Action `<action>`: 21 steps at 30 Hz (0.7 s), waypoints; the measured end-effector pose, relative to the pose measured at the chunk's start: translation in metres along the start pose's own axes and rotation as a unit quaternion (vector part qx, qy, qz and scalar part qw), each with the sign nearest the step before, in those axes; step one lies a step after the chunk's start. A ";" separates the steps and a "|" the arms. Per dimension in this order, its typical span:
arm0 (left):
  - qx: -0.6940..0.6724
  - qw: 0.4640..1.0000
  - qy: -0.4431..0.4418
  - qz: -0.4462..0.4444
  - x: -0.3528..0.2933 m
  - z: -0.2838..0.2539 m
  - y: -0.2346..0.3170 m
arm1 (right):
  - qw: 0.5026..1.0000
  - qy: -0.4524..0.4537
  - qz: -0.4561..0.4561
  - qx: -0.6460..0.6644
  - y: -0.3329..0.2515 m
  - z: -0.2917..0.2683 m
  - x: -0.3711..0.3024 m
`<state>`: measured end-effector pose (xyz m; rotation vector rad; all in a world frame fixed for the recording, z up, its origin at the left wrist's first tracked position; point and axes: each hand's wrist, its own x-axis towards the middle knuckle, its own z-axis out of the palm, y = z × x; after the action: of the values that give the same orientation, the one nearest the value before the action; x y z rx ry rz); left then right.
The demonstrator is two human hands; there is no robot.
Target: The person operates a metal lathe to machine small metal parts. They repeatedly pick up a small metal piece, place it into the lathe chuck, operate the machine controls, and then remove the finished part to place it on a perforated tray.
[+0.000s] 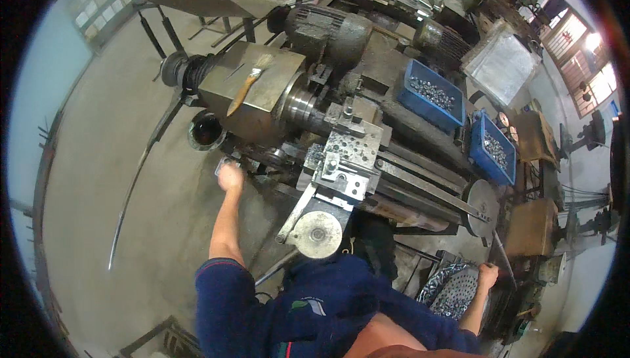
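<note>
My left hand (230, 176) is closed at the near side of the lathe, below the headstock (252, 89). A small pale piece shows at its fingertips, too small to name. My right hand (487, 275) is closed beside a perforated metal tray (453, 294) that holds small metal parts. A slanting metal lever (504, 259) passes close to that hand; whether the fingers grip it or the tray's edge, I cannot tell. Between my arms are the tool post (343, 175) and a round handwheel (317, 234). The chuck (303, 105) lies beyond them.
A wooden-handled brush (244, 92) lies on the headstock. Two blue bins, one farther (431, 95) and one nearer (492, 147), hold small metal parts at the right. A long rod (134, 190) slants down at the left. A round disc (481, 208) stands at the bed's right end.
</note>
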<state>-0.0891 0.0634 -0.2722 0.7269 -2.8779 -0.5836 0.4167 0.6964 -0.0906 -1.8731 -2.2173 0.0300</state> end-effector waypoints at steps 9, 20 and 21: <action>0.183 0.938 -0.147 0.257 0.043 -0.040 -0.049 | 0.968 -0.039 -0.212 0.132 -0.138 -0.052 0.042; 0.056 0.959 -0.121 0.249 0.034 -0.208 -0.007 | 0.623 -0.199 -0.678 0.336 -0.470 -0.089 -0.139; 0.024 0.962 -0.074 0.262 0.041 -0.232 -0.012 | 0.590 -0.148 -0.722 0.330 -0.492 -0.080 -0.156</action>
<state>-0.0724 -0.0444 -0.0633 -0.0954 -3.0374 -0.5076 -0.0215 0.4450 0.0442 0.5950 -2.6164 0.7507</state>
